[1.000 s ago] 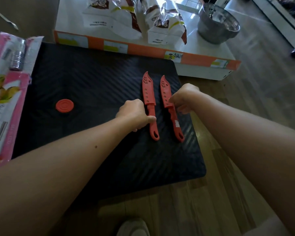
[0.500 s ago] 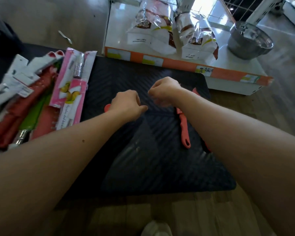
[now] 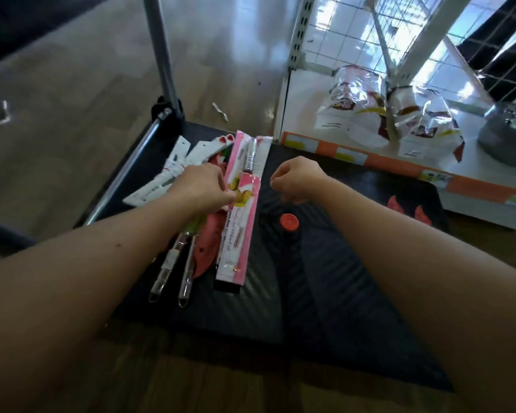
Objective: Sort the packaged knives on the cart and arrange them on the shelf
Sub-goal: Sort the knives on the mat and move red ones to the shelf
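On the left of the black cart deck (image 3: 325, 293) lies a pile of packaged knives: a long pink package (image 3: 239, 234), white carded ones (image 3: 179, 162), a red sheath (image 3: 206, 251) and two steel-handled knives (image 3: 173, 263). My left hand (image 3: 203, 189) lies over the pile, its curled fingers pinching the pink package's left edge. My right hand (image 3: 298, 177) hovers over the deck beside it, curled and holding nothing. Tips of two red sheathed knives (image 3: 405, 208) show at the deck's right, mostly hidden behind my right forearm.
A small red disc (image 3: 287, 222) sits mid-deck. The white shelf with an orange front strip (image 3: 399, 165) stands beyond the cart, carrying plastic bags (image 3: 355, 114) and a metal bowl (image 3: 510, 138). The cart's handle post (image 3: 161, 55) rises at the far left.
Both hands left the two red knives and moved left across the deck. My left hand has reached the pile and taken the pink package's edge. The view turned left and up.
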Demonstrator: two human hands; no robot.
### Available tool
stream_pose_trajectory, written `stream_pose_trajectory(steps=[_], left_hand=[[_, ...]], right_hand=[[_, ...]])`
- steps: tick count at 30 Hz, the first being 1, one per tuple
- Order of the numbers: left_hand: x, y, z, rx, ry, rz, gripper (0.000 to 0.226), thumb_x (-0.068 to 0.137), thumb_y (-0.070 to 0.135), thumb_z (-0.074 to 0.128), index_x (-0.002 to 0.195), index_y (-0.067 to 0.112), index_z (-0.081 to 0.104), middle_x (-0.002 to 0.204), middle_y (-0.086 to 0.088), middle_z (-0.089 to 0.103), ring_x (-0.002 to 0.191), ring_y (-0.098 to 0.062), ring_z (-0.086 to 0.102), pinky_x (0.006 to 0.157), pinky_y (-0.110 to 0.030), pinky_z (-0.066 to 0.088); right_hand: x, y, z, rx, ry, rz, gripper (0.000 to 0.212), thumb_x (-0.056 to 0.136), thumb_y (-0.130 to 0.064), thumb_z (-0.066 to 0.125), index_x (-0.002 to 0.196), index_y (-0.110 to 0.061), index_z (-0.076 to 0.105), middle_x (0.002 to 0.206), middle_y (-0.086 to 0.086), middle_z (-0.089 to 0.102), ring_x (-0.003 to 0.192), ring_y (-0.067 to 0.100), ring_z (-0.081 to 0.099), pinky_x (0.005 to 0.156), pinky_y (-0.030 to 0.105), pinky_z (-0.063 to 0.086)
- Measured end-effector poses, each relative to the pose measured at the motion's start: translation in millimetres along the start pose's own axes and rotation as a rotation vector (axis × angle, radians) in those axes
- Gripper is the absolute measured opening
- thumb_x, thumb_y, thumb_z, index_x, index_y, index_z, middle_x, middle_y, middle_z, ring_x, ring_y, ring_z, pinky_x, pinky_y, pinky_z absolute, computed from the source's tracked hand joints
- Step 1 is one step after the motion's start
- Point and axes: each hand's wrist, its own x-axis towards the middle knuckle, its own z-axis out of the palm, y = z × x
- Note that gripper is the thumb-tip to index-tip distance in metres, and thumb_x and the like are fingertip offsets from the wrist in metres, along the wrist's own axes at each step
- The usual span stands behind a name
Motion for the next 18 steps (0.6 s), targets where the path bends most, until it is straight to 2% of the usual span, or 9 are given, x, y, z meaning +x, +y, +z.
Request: stream_pose_trajectory(steps=[4,7,10,12,18], left_hand=[[-7.0,-26.2,-19.4,0.038,0.043,-0.023,0.021,0.079,0.03,0.067,0.09,0.014,0.063,0.109,-0.012,0.065,0.102,-0.027,0.06,0.087,-0.034,0.048],[-10.5,-43.4,-32.1,0.087,0.069,-0.029,0.018,0.081,0.029,0.063,0.091,0.014,0.061,0.111,-0.013,0.065,0.104,-0.03,0.059,0.087,-0.034,0.046],[-12.8,-52.9,-44.1,0.147,0.106,-0.019,0.027,0.083,0.029,0.061,0.102,0.01,0.063,0.114,-0.012,0.064,0.108,-0.029,0.057,0.083,-0.031,0.044],[-15.1,-52.7,-52.4,0.161,0.127,-0.01,0.026,0.083,0.027,0.062,0.103,0.01,0.063,0.113,-0.012,0.064,0.107,-0.03,0.057,0.08,-0.03,0.044],[-20.3,-60.6,-60.3,0.222,0.098,-0.019,0.026,0.083,0.027,0.061,0.104,0.012,0.062,0.115,-0.011,0.062,0.105,-0.029,0.057,0.082,-0.032,0.047]], right_hand=[[5.3,-16.1,11.4,-0.062,0.038,-0.091,0.018,0.089,-0.017,0.059,0.105,-0.011,0.066,0.1,0.005,0.063,0.081,0.016,0.06,0.077,0.029,0.053],[11.7,-23.2,20.7,-0.133,0.085,-0.167,0.024,0.088,-0.016,0.062,0.112,-0.018,0.065,0.112,0.003,0.063,0.092,0.015,0.058,0.077,0.025,0.047],[8.8,-29.7,24.8,-0.232,0.11,-0.237,0.032,0.088,-0.012,0.061,0.119,-0.019,0.061,0.121,0.006,0.062,0.104,0.019,0.06,0.083,0.027,0.049],[4.1,-32.6,23.2,-0.334,0.111,-0.311,0.034,0.089,-0.01,0.057,0.123,-0.019,0.059,0.124,0.006,0.06,0.109,0.019,0.059,0.086,0.028,0.048],[7.1,-43.0,10.9,-0.667,0.047,-0.421,0.033,0.089,-0.015,0.059,0.121,-0.024,0.059,0.12,0.003,0.061,0.103,0.019,0.06,0.084,0.03,0.051]])
